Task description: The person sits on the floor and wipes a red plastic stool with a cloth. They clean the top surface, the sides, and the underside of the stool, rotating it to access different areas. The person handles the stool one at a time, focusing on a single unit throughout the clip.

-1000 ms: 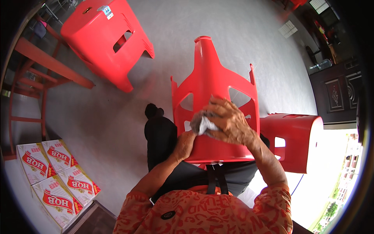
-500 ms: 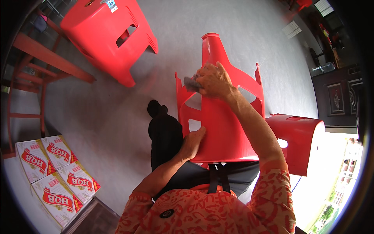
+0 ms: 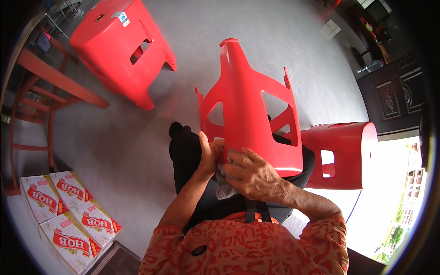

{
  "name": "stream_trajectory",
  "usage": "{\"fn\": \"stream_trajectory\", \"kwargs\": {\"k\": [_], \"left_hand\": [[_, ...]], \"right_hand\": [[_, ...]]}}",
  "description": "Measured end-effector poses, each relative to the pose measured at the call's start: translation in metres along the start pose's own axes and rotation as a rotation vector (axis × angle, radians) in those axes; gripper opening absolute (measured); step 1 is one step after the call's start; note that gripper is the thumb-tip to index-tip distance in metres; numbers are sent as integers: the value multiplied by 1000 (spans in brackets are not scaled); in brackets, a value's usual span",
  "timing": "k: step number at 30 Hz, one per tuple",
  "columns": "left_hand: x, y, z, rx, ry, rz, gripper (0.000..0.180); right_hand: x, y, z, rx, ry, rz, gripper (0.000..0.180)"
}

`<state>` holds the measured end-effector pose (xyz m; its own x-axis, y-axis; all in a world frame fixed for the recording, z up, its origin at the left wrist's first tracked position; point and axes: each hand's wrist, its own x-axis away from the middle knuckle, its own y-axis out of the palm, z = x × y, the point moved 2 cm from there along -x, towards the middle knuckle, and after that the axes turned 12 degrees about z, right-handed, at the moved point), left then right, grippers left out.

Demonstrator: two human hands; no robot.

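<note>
A red plastic stool (image 3: 247,110) lies tipped over my lap, its legs pointing away from me and its seat end toward my body. My left hand (image 3: 211,153) grips the stool's left side near the seat end, thumb up and fingers partly hidden behind the plastic. With its fingers bent over a grey cloth (image 3: 225,189), my right hand (image 3: 254,176) presses on the stool's side close to the seat edge. Part of the cloth hangs below the fingers.
Another red stool (image 3: 123,50) stands at the far left, and a red stool (image 3: 339,156) lies on its side at right. A wooden frame (image 3: 50,78) is at left, above several white and red boxes (image 3: 68,238). A dark carved cabinet (image 3: 389,96) stands at right, beside a bright opening.
My right hand with the cloth has come from the stool's leg down to its seat end. The stool has turned slightly, and my left hand has shifted a little left and up.
</note>
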<state>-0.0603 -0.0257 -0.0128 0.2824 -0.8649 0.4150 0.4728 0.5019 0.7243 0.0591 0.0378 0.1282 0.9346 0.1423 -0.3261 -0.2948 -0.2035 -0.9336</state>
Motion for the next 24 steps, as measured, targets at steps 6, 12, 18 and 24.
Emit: {"fn": "stream_trajectory", "kwargs": {"k": [6, 12, 18, 24], "left_hand": [[0, 6, -4, -67, 0, 7, 112], [-7, -17, -20, 46, -24, 79, 89], [-8, -10, -24, -165, 96, 168, 82], [5, 15, -2, -269, 68, 315, 52]], "right_hand": [[-1, 6, 7, -53, 67, 54, 16], [-28, 19, 58, -96, 206, 62, 23], [-53, 41, 118, 49, 254, 103, 25], [-55, 61, 183, 45, 570, 324, 28]]}}
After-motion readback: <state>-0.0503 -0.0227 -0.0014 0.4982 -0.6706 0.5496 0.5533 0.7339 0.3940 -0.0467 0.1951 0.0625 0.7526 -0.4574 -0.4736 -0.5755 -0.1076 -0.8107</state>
